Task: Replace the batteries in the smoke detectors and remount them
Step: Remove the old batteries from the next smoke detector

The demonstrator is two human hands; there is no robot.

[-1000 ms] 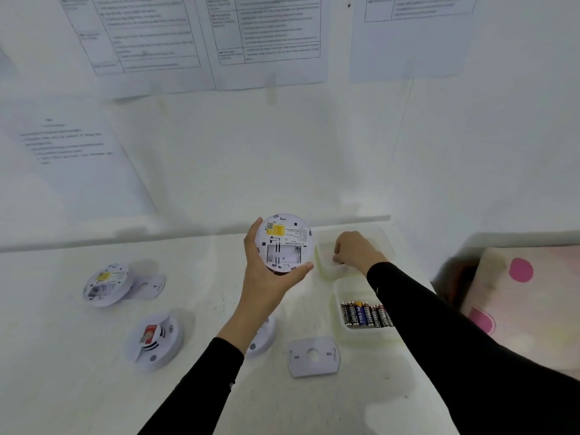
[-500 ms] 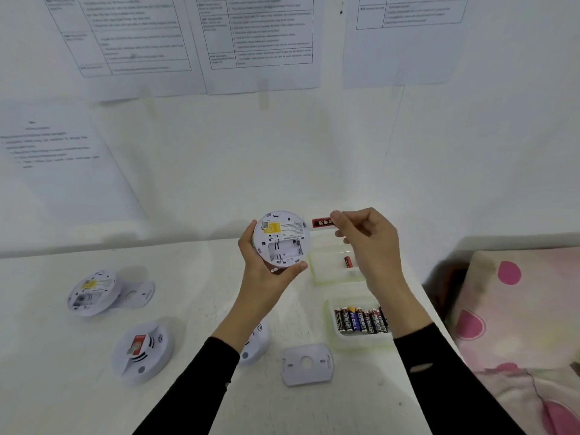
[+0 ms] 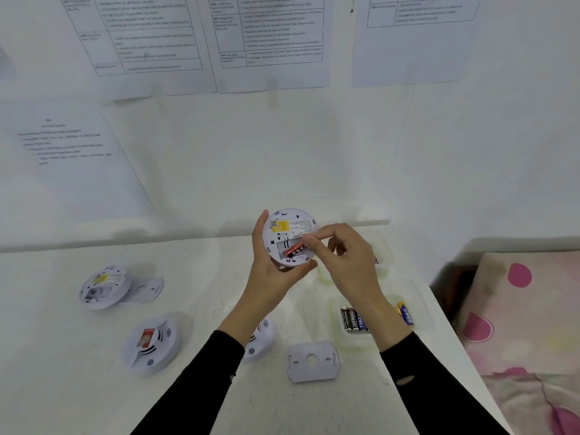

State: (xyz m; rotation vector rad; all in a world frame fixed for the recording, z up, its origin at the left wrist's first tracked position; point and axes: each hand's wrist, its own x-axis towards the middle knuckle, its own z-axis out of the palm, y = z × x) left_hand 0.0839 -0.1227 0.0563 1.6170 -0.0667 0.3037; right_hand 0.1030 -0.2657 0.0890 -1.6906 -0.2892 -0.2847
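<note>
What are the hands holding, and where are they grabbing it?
The left hand holds the detector by its rim. The right hand pinches a red battery by its right end, at the detector's slot.

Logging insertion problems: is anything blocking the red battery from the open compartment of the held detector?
Nothing visible does. The right hand pinches the red battery tilted at the open compartment on the back of the smoke detector that the left hand holds; no cover lies over it.
</note>
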